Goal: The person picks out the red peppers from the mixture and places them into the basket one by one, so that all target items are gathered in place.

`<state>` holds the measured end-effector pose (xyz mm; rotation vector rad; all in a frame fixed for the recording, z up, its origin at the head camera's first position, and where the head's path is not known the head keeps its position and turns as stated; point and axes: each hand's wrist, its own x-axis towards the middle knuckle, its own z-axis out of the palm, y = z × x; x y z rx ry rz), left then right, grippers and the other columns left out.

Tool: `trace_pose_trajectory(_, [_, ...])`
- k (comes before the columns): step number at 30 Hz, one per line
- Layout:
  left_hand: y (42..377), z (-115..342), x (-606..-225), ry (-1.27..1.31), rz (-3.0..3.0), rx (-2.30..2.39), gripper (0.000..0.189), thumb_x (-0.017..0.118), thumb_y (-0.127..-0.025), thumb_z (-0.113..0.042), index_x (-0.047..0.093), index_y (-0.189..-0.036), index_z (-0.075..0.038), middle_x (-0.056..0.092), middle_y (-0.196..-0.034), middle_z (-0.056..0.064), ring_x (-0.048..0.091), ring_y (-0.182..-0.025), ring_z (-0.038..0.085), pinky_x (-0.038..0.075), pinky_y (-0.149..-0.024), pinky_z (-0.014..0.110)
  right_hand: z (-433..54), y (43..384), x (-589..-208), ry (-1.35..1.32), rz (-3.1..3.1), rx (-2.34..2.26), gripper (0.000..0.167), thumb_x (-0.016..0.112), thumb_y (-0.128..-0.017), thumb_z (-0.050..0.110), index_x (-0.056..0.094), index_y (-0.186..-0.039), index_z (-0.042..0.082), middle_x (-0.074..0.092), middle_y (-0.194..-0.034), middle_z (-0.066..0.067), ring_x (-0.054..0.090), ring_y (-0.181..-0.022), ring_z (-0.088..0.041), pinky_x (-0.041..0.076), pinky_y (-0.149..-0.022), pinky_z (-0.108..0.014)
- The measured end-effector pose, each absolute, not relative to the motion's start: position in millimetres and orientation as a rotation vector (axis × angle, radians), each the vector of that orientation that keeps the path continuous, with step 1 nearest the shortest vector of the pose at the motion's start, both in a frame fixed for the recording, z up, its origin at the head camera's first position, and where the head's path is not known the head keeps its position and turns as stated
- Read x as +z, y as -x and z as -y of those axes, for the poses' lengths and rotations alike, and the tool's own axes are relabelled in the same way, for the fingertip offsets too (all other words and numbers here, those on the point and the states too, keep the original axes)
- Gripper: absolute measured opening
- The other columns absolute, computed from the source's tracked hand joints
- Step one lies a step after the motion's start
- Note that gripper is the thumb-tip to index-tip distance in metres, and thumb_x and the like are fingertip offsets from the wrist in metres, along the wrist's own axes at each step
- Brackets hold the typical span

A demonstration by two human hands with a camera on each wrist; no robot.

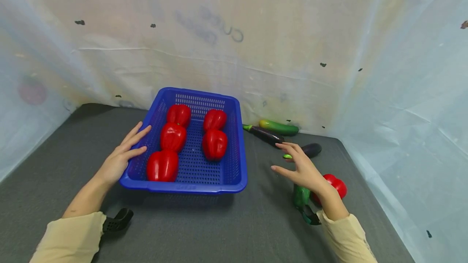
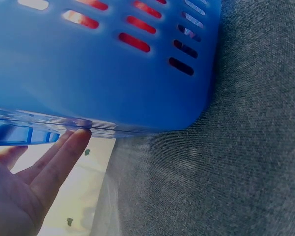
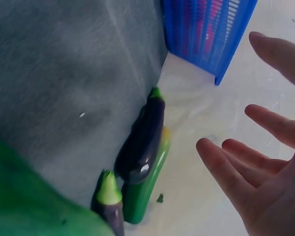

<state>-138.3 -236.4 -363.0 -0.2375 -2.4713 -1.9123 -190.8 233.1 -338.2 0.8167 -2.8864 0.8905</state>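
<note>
A blue plastic basket [image 1: 197, 187] with slotted walls holds several red bell peppers [image 1: 173, 137]. My left hand [image 1: 120, 157] rests its spread fingers on the basket's left rim; in the left wrist view its fingertips [image 2: 81, 136] touch the outer wall. My right hand [image 1: 301, 167] hovers right of the basket with fingers apart and nothing in them. Below and beyond it lie an eggplant [image 1: 312, 149], partly hidden by the hand, another eggplant [image 1: 264, 134] and a green-yellow cucumber or zucchini [image 1: 279, 127]. A green pepper [image 1: 301, 195] and a red pepper [image 1: 336, 184] lie under the right wrist.
The dark grey table [image 1: 256, 230] is bounded by a pale plastic sheet [image 1: 234, 64] at the back and sides. The basket's far end stands close to the back sheet. A black band [image 1: 118, 220] is at the left wrist.
</note>
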Motion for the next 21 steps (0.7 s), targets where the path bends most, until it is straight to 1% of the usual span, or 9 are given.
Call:
trace_pose_trajectory(6, [139, 237, -364, 0.239, 2.465, -1.923, 0.051, 0.032, -0.104, -0.022, 0.020, -0.153, -0.015, -0.013, -0.162, 0.004, -0.016, -0.144, 0.041, 0.006, -0.104, 0.076, -246, 189, -345, -0.787, 2.883, 0.862, 0.066, 0.071, -0.087, 0.026, 0.042, -0.143, 0.010, 0.038, -0.144, -0.016, 0.053, -0.119, -0.034, 0.048, -0.095, -0.050])
trace_pose_trajectory(13, [140, 236, -366, 0.240, 2.460, -1.918, 0.051, 0.033, -0.104, -0.022, 0.021, -0.153, -0.015, -0.013, -0.162, 0.004, -0.016, -0.144, 0.041, 0.006, -0.104, 0.075, -258, 187, -351, -0.741, 2.925, 0.843, 0.065, 0.070, -0.088, 0.027, 0.042, -0.143, 0.008, 0.039, -0.142, -0.018, 0.054, -0.116, -0.037, 0.048, -0.092, -0.052])
trace_pose_trajectory(18, [140, 237, -366, 0.242, 2.463, -1.899, 0.051, 0.032, -0.104, -0.023, 0.021, -0.153, -0.015, -0.013, -0.162, 0.005, -0.016, -0.144, 0.041, 0.008, -0.103, 0.075, -268, 184, -354, -0.693, 2.966, 0.850, 0.064, 0.070, -0.088, 0.026, 0.041, -0.143, 0.008, 0.036, -0.143, -0.019, 0.051, -0.118, -0.039, 0.047, -0.094, -0.054])
trace_pose_trajectory(21, [140, 238, -367, 0.246, 2.465, -1.897, 0.051, 0.032, -0.104, -0.024, 0.021, -0.153, -0.017, -0.013, -0.162, 0.005, -0.016, -0.144, 0.041, 0.008, -0.103, 0.076, -275, 182, -356, -0.657, 2.979, 0.847, 0.064, 0.069, -0.089, 0.027, 0.040, -0.143, 0.007, 0.035, -0.144, -0.020, 0.049, -0.121, -0.040, 0.046, -0.095, -0.054])
